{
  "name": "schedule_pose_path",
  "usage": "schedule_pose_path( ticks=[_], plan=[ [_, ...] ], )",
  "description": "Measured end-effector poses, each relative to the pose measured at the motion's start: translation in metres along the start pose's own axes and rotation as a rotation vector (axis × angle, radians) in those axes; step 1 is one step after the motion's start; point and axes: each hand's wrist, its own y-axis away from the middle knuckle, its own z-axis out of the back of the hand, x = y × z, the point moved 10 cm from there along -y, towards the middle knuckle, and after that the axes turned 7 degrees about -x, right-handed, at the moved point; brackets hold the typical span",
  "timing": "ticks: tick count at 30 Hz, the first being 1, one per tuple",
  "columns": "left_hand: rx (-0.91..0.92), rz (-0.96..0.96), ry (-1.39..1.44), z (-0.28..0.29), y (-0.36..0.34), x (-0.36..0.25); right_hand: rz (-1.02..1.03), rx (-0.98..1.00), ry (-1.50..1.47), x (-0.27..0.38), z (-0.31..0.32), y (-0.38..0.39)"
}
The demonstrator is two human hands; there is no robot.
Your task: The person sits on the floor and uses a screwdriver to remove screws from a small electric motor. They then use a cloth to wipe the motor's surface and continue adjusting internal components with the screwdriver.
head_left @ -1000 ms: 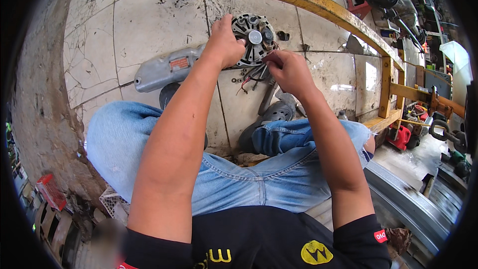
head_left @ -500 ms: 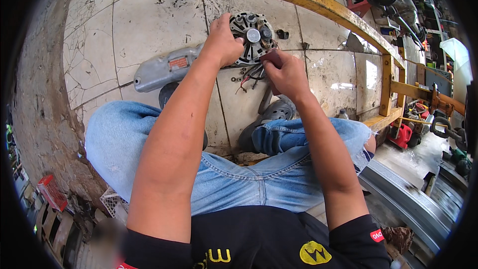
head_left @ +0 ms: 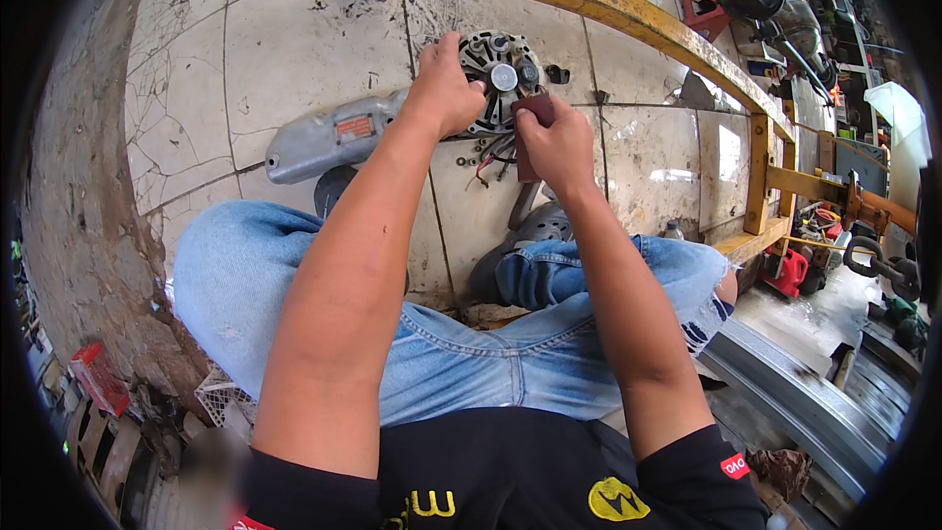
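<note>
A round alternator point(head_left: 502, 77) with a slotted metal housing and a pale round cap at its middle lies on the tiled floor in front of me. My left hand point(head_left: 446, 98) grips its left edge, with the thumb toward the middle of the housing. In my right hand point(head_left: 563, 144) is a folded piece of dark red-brown sandpaper point(head_left: 527, 150), pinched under the thumb at the alternator's lower right edge. My right fingertips are partly hidden behind the sheet. Loose wires point(head_left: 485, 165) come out below the housing, one of them red.
A grey metal cover point(head_left: 324, 145) lies to the left of the alternator. Small nuts point(head_left: 462, 161) sit near the wires, and a small dark part point(head_left: 558, 74) lies to the right. A yellow steel frame point(head_left: 608, 15) crosses the far side and runs down the right.
The sandpaper has turned in my right hand, so more of its length shows hanging down. My left hand stays on the alternator.
</note>
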Motion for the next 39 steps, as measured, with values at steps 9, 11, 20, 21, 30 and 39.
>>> schedule_pose_path(
  ticks=[9,11,20,21,30,39],
  plan=[
    [0.02,0.005,0.004,-0.002,-0.001,0.0,0.04,-0.013,0.078,0.005,0.003,0.004],
    [0.022,0.006,0.009,-0.002,-0.002,-0.001,0.035,-0.024,0.085,0.014,0.005,-0.002],
    [-0.002,-0.015,0.0,-0.001,-0.001,-0.002,-0.007,-0.024,0.059,0.011,0.004,-0.004],
    [-0.007,-0.011,0.005,0.0,-0.002,-0.001,0.003,-0.019,0.057,0.009,0.003,-0.003],
    [0.009,-0.011,0.012,-0.001,-0.001,-0.001,0.08,-0.057,0.116,0.017,0.006,-0.016],
    [0.015,0.0,0.001,-0.001,0.0,-0.002,0.118,0.081,-0.015,0.004,0.028,0.004]
  ],
)
